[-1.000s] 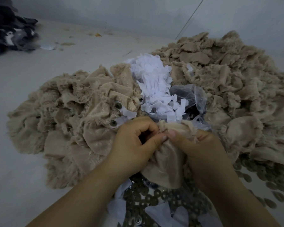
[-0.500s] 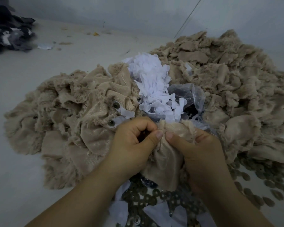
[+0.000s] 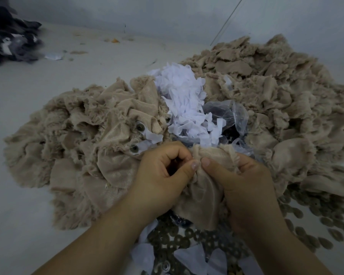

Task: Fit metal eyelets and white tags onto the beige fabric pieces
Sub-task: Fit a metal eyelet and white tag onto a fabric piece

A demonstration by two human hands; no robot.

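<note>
My left hand (image 3: 163, 175) and my right hand (image 3: 242, 185) both pinch one beige fabric piece (image 3: 201, 195) at its top edge, thumbs almost touching. Whatever lies between the fingertips is hidden. Behind the hands sits a heap of white tags (image 3: 185, 104). To the left, a pile of beige pieces (image 3: 91, 139) shows fitted eyelets with tags (image 3: 140, 127). A larger pile of beige fabric (image 3: 270, 92) spreads to the right. Loose metal eyelets (image 3: 179, 239) lie below my hands, and more eyelets (image 3: 314, 221) lie scattered at the right.
A clear plastic bag (image 3: 230, 116) lies beside the white tags. Dark fabric (image 3: 10, 40) is heaped at the far left corner. Loose white tags (image 3: 191, 257) lie among the eyelets near me. A grey wall (image 3: 167, 14) runs behind the pale surface (image 3: 28, 215).
My hands stay pinching the same beige piece, shifting only slightly; my thumbs have drawn a little closer together at the fabric's top edge.
</note>
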